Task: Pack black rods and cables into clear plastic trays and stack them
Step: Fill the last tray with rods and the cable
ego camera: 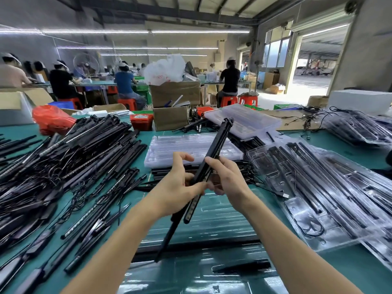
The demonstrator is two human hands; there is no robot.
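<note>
Both hands hold a bundle of black rods (214, 145) slanted above the green table, its top end pointing away and its lower end toward me. My left hand (178, 185) grips the bundle from the left near its middle. My right hand (224, 177) grips it from the right, fingers curled over the rods. Under the hands lies a clear plastic tray (212, 219) with one black piece (241, 267) in a near slot. A big heap of loose black rods and cables (63, 162) covers the left of the table.
A stack of clear trays (169, 153) stands behind the hands, another stack (250, 122) further back. Filled trays (331, 198) lie spread on the right. Cardboard boxes (174, 102), a red bag (51, 119) and a red bin (141, 122) line the far edge. People sit working beyond.
</note>
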